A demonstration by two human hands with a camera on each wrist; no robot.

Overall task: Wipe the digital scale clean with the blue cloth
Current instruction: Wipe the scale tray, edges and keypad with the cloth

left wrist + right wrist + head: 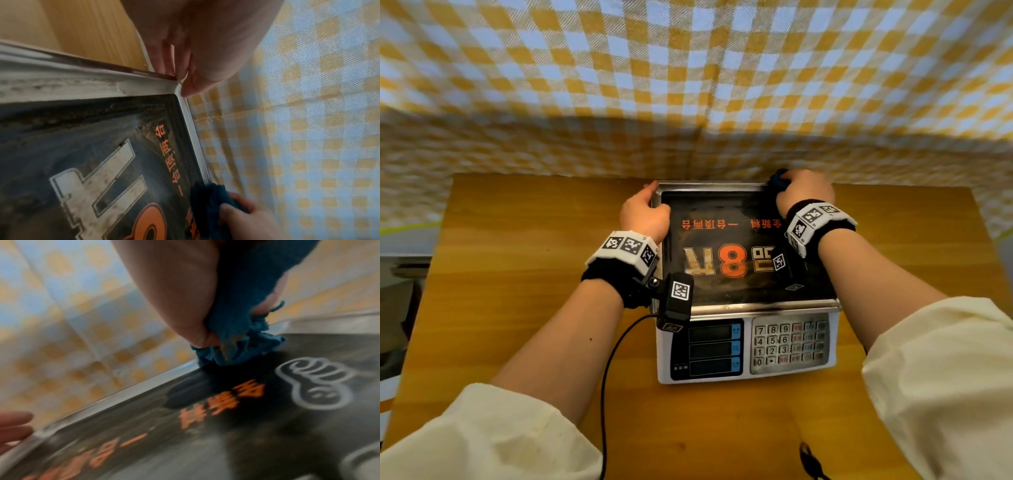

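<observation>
Wiping underway. Digital scale [748, 291] on wooden table [517, 274]; right hand [804, 193] pinches bunched blue cloth [779, 180] at scale's far-right corner. Left hand [643, 212], fingers curled, grips its far-left corner. Next: drag across grimy platter.

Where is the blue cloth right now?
The blue cloth is bunched in the right hand, pressed on the far right corner of the digital scale, next to the checked fabric backdrop.

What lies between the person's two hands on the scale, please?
Only the far strip of the digital scale tray: its metal rim and grimy black surface, bare from left hand to right hand gripping the blue cloth, in the head view.
</observation>
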